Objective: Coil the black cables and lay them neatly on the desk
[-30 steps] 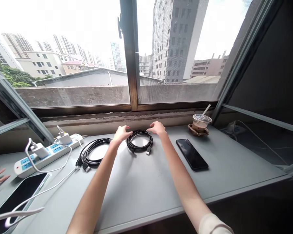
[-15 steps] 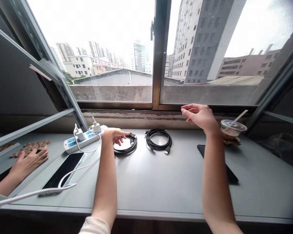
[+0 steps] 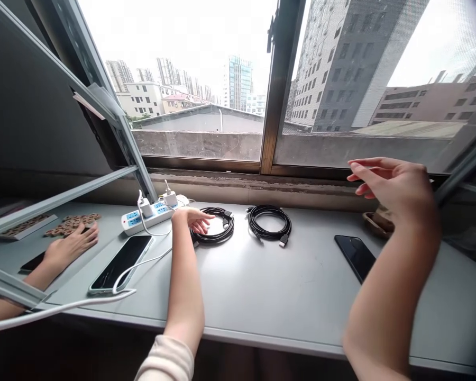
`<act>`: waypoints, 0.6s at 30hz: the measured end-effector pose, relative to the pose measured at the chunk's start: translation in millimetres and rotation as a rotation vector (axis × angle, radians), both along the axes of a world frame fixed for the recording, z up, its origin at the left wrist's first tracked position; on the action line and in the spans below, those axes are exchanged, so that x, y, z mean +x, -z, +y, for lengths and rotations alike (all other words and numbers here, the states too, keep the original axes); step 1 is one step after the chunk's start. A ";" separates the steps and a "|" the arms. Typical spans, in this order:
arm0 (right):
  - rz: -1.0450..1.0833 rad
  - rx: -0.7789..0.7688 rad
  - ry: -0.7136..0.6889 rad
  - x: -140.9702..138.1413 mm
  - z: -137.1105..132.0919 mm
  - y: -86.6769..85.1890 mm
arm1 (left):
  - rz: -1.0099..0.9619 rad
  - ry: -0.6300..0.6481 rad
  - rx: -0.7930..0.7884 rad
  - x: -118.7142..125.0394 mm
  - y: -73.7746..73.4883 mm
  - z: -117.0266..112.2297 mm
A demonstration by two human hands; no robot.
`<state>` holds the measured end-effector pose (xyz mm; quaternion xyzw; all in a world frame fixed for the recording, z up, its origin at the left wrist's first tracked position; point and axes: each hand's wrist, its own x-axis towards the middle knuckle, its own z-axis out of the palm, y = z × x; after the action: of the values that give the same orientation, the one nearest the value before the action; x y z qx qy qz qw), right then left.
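Note:
My left hand (image 3: 194, 219) is at the left edge of a coiled black cable (image 3: 218, 241), its fingers loose and apart. Whether the fingertips touch the coil I cannot tell. A second coiled black cable (image 3: 270, 233), with its plugs showing at the front, lies just to the right. My right hand (image 3: 396, 185) is raised above the right side of the desk, fingers bent and apart, with nothing visible in them. Below it, partly covered by my forearm, is a dark phone (image 3: 355, 254).
A white power strip (image 3: 154, 214) with plugged-in chargers stands at the back left. Near it lies a phone (image 3: 121, 264) crossed by a white cable (image 3: 103, 299). Another person's hand (image 3: 69, 248) rests beyond the metal frame (image 3: 63, 201). A brown item (image 3: 376, 225) sits behind my right forearm.
My right hand has moved right and closer, now hiding the drink cup. The view has shifted, so the desk items appear further right. My left hand stays beside the left coil.

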<state>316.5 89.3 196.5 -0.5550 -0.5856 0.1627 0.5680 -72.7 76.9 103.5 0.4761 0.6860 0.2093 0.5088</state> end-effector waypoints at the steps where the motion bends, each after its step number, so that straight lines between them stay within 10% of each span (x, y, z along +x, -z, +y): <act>1: -0.003 -0.006 0.004 -0.1 -0.1 -0.1 | -0.002 0.015 -0.020 1.6 2.0 2.4; 18: -0.025 0.056 -0.067 0.1 5.8 4.9 | 0.471 0.149 -0.245 31.7 26.8 68.1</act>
<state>316.7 95.1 191.6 -0.5208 -0.6154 0.1581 0.5701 -41.0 144.9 76.6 0.4957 0.7686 -0.0298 0.4033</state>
